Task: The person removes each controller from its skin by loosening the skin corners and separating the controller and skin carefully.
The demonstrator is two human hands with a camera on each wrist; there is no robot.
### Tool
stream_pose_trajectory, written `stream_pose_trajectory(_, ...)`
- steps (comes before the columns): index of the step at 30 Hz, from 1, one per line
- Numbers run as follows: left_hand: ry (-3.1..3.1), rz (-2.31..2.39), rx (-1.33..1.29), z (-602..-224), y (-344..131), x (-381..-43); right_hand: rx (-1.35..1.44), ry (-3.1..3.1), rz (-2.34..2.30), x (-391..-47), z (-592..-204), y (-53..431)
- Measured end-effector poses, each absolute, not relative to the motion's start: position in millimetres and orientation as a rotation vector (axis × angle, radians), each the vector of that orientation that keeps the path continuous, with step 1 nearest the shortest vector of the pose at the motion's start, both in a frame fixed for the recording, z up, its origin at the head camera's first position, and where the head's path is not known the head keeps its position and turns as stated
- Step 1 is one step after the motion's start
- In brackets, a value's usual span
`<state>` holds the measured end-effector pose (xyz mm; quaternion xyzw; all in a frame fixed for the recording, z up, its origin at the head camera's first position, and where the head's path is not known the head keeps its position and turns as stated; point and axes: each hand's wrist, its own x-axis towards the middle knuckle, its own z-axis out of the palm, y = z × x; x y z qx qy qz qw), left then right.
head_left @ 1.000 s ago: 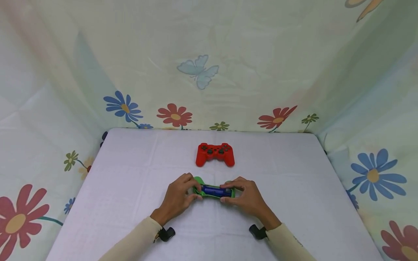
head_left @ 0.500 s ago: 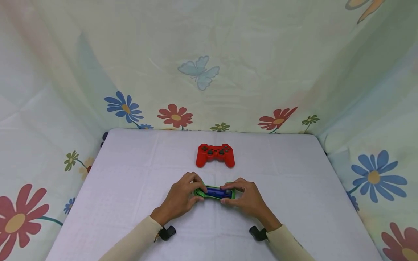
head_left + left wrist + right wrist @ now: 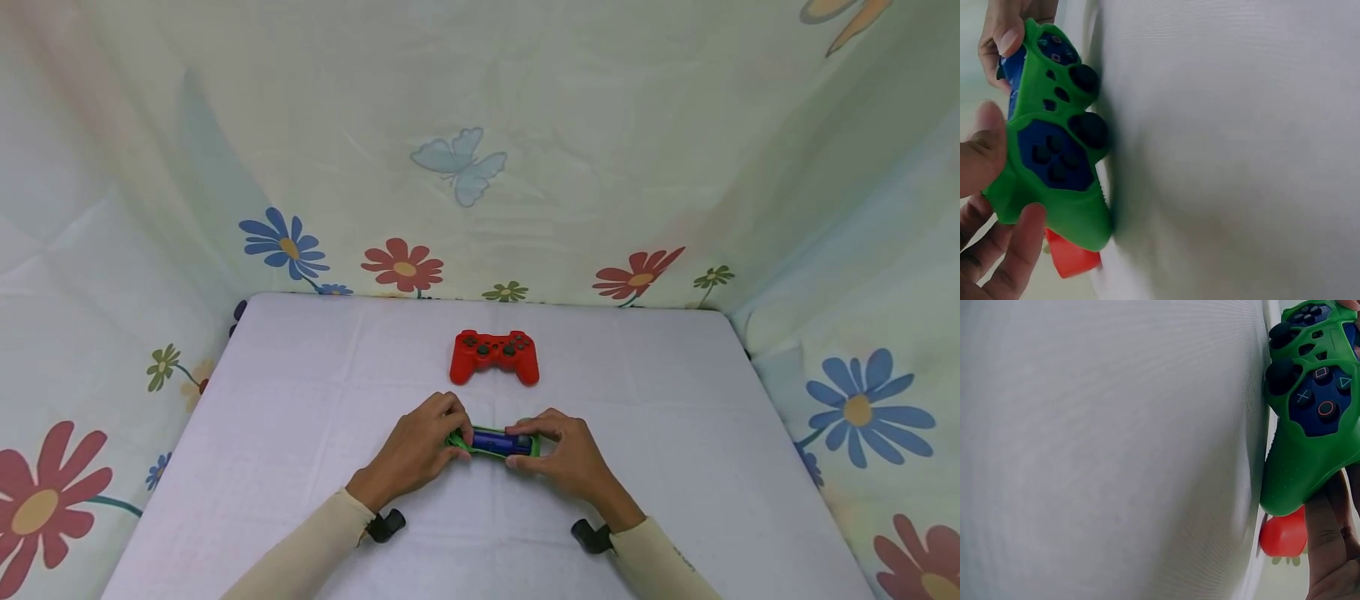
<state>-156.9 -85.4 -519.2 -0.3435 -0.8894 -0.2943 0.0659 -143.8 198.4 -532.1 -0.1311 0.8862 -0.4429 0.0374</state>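
A blue game controller [image 3: 491, 442] stands on edge low over the cloth, held between both hands. Around its face and grips sits a green silicone cover [image 3: 1075, 215]; blue shows through the cover's opening. My left hand [image 3: 420, 440] holds the left end, thumb and fingertips at the cover's edge. At the right end, my right hand [image 3: 566, 450] grips the controller between thumb and fingers. The button pad [image 3: 1321, 400] and the two thumbsticks face back toward the wrists. Parts of the left end are hidden behind the left fingers in the head view.
Just beyond the hands, a red game controller [image 3: 494, 358] lies face up on the table [image 3: 637, 367], which has a white cloth. Flower-printed curtains [image 3: 570, 167] close in the back and both sides. A small black camera is strapped to each wrist.
The left fingers have shifted slightly inward along the controller's left end and curled more over the green cover's edge. The right hand keeps its grip. The red controller stays in place.
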Motion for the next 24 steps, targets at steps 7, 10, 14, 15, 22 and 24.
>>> stream_pose_trajectory(7,-2.711,-0.9,-1.016,-520,-84,-156,-0.404,2.719,-1.359,-144,-535,199)
stream_pose_trajectory(10,-2.723,-0.893,-1.003,-521,-83,-156,-0.405,2.717,-1.368,-144,-535,200)
stream_pose_trajectory(14,-2.695,-0.887,-0.967,-520,-83,-153,-0.41,2.721,-1.37,-143,-534,200)
stream_pose_trajectory(15,-2.683,-0.889,-0.958,-521,-83,-153,-0.406,2.721,-1.369,-143,-534,200)
stream_pose_trajectory(22,-2.613,-1.061,-0.904,-530,-95,-148,-0.373,2.717,-1.34,-144,-531,198)
stream_pose_trajectory(24,-2.609,-1.161,-0.884,-535,-99,-147,-0.374,2.719,-1.339,-145,-531,198)
